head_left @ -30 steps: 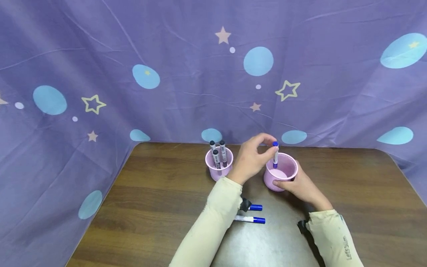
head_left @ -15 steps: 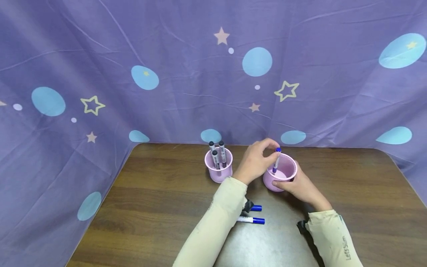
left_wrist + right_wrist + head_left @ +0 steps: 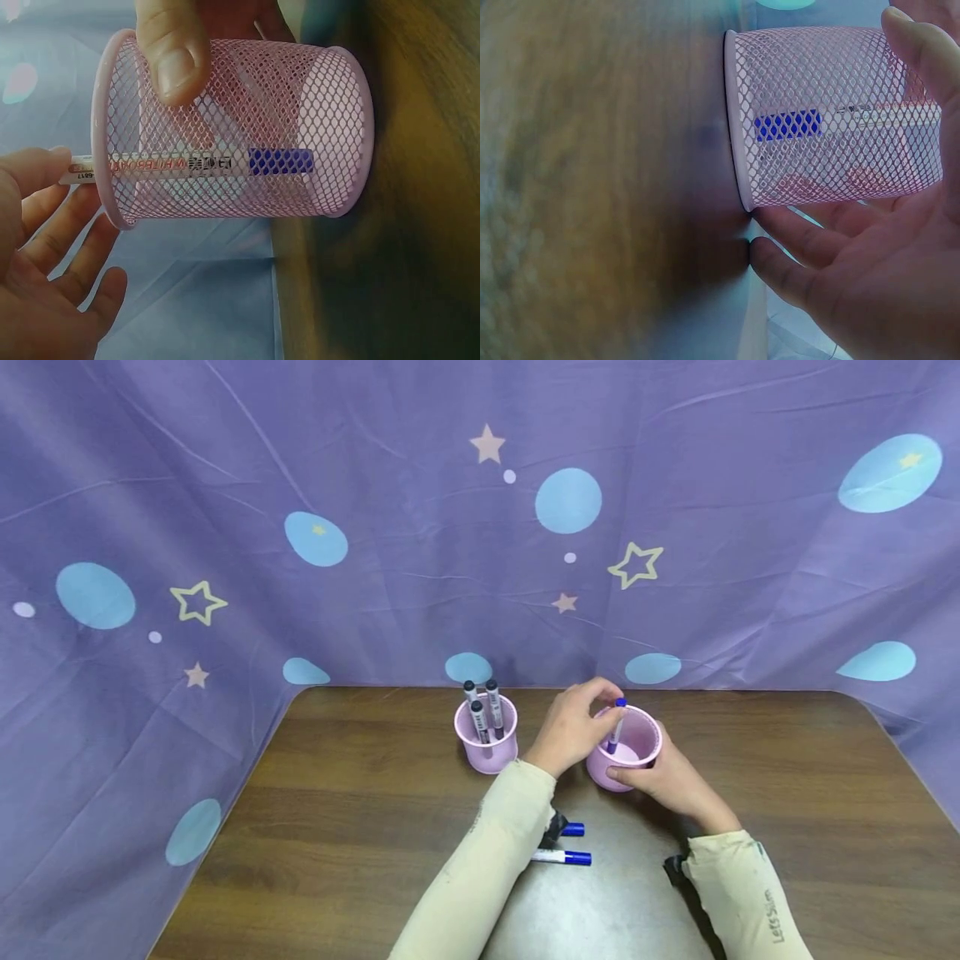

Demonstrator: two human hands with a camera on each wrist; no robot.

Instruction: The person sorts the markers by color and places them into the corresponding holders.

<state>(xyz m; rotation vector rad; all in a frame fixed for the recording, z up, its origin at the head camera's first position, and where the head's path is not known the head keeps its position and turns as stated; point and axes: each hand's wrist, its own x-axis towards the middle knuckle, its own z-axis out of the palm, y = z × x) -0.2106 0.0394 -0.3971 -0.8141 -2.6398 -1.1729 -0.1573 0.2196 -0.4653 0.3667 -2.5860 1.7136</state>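
My left hand (image 3: 572, 727) pinches the upper end of a blue whiteboard marker (image 3: 617, 729). Most of that marker is down inside a pink mesh pen cup (image 3: 598, 770), its blue cap end pointing to the bottom. Through the mesh in the left wrist view, the cap (image 3: 281, 161) shows close above the cup's base. Holding the cup from the side is my right hand (image 3: 678, 781), thumb across the front and fingers round the back. The right wrist view has the cup's base rim (image 3: 736, 120) at the wooden tabletop.
To the left stands a second pink cup (image 3: 489, 760) with black-capped markers (image 3: 495, 708) upright in it. Two blue-capped markers (image 3: 576, 858) lie on the table (image 3: 360, 827) near my left forearm, partly hidden by it. A purple patterned curtain (image 3: 412, 527) hangs behind the table.
My left hand has lowered the blue marker deeper into the cup and it leans slightly more. My right hand keeps its hold on the cup. The head view has shifted a little.
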